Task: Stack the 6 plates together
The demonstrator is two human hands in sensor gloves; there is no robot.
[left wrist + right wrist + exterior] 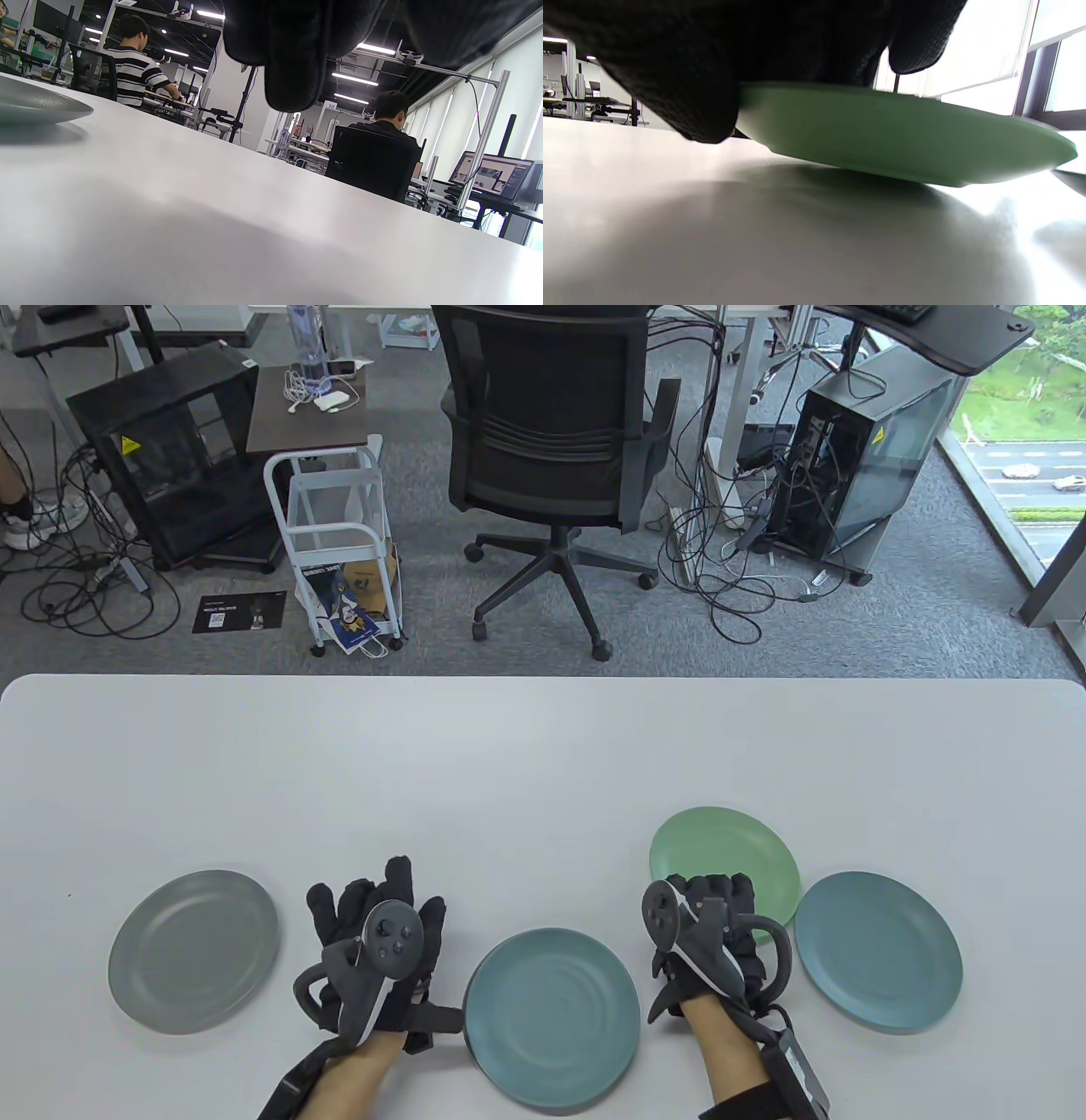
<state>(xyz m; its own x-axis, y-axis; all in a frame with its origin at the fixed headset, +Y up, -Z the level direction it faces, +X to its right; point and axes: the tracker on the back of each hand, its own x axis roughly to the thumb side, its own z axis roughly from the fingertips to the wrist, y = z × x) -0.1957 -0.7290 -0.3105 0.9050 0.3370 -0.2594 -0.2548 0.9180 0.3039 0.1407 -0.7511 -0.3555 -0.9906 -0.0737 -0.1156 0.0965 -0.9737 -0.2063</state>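
Four plates show on the white table point(509, 763): a grey plate point(193, 950) at the left, a teal plate point(551, 1018) at the front middle, a green plate point(721, 848) and a blue-teal plate point(878, 950) at the right. My left hand point(373, 909) lies open on the table between the grey and teal plates, fingers spread, holding nothing. My right hand point(708, 909) grips the green plate's near rim. In the right wrist view the fingers point(683, 84) lie over the green plate point(891, 135), whose near edge is tilted off the table. The grey plate's rim point(38, 106) shows in the left wrist view.
The green plate's right edge sits close to the blue-teal plate. Bare table stretches behind the plates to the far edge. An office chair point(551, 441) and computer cases stand on the floor beyond the table.
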